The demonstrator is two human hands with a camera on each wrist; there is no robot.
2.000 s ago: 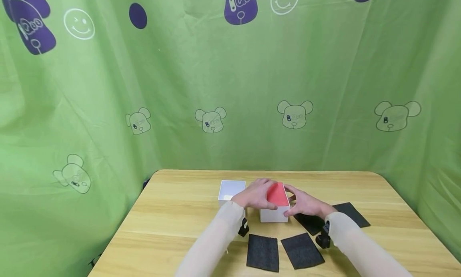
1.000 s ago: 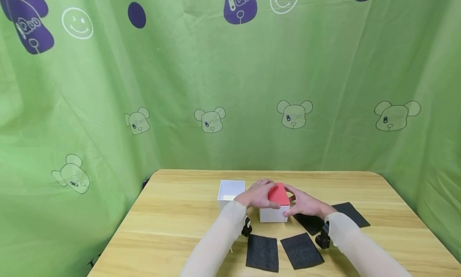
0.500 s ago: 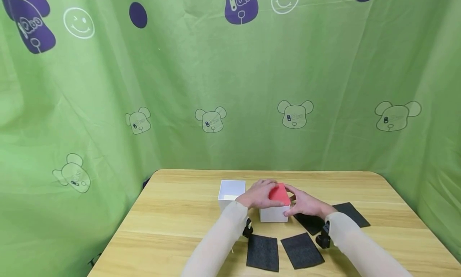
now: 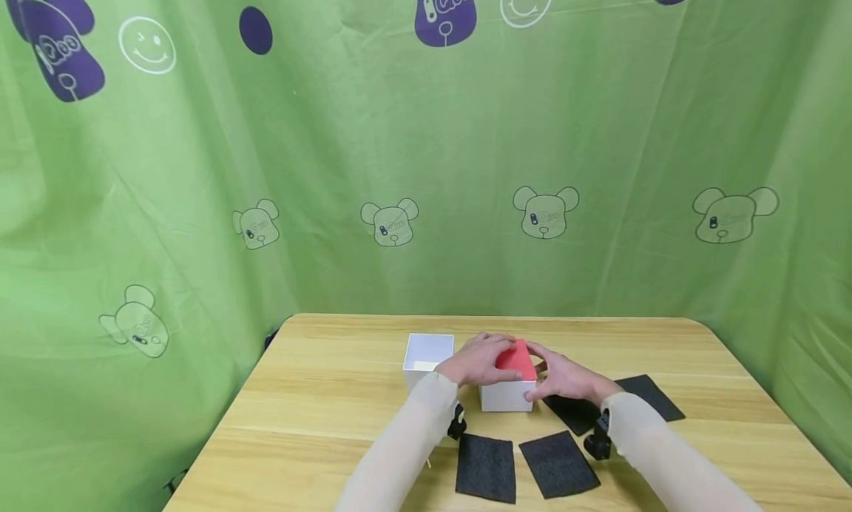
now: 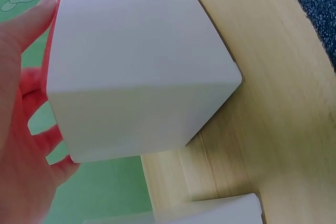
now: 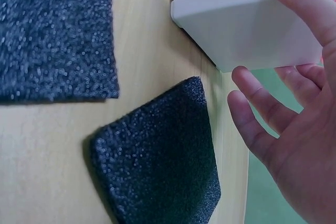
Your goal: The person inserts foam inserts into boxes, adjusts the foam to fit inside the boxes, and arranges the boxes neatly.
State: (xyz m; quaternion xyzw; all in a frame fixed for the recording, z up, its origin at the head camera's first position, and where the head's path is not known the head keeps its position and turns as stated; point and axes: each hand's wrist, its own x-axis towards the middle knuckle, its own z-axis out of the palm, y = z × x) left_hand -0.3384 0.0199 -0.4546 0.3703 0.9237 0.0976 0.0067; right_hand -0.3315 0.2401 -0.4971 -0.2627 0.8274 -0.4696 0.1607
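Note:
A white square box [image 4: 506, 397] stands on the table with a red sheet [image 4: 516, 358] over its top. My left hand [image 4: 481, 359] arches over this sheet, thumb at the near edge and fingers at the far side. In the left wrist view the thumb [image 5: 34, 24] lies along the thin red edge and the fingertips reach the box's back corner. My right hand [image 4: 564, 379] grips the box at its right side, thumb on the near right corner. In the right wrist view two fingers [image 6: 257, 95] of it stand loose below the box.
Left of my left hand stands a second white box [image 4: 429, 345], open at the top. A black textured pad [image 4: 486, 467] and another black pad [image 4: 559, 464] lie in front. More black pads [image 4: 648, 395] lie beside my right wrist. A green curtain [image 4: 426, 268] hangs behind the table [image 4: 319, 393].
My left hand has shifted slightly right, its thumb sliding along the box's near edge. The red sheet now reaches over the right rim that showed white before. My right hand stays in place.

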